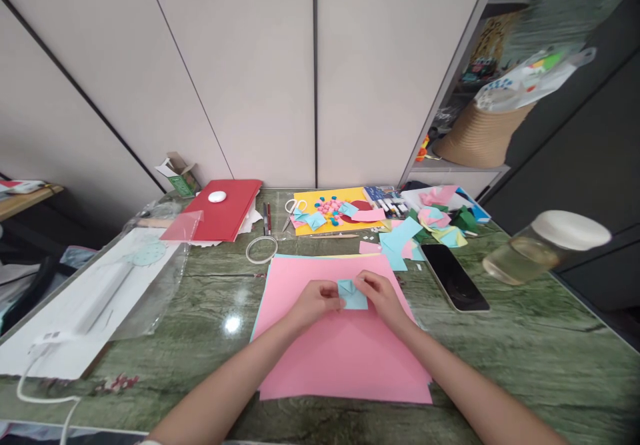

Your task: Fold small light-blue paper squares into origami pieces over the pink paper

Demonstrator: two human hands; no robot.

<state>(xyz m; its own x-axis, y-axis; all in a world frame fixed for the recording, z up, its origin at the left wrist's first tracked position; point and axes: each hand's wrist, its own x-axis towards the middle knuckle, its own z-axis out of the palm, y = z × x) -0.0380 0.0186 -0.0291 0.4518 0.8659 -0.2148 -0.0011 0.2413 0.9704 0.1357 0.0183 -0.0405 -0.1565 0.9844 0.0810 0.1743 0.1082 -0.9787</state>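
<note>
A small light-blue folded paper (354, 300) is held between my two hands, over a stack of large sheets with a pink sheet (345, 358) on top. My left hand (320, 303) pinches its left edge between thumb and fingers. At the upper right corner, the closed fingers of my right hand (376, 290) grip the same paper. Crease lines and a folded flap show along its top. Beyond the stack, several similar blue folded pieces (316, 221) lie on a yellow sheet (310, 199).
White scissors (295, 209), pens (267, 218) and a tape roll (261, 250) lie behind the stack. To the right are paper scraps (397, 241), a phone (455, 278) and a lidded drink container (540, 248). A red folder (220, 215) and a white power strip (95, 301) are left.
</note>
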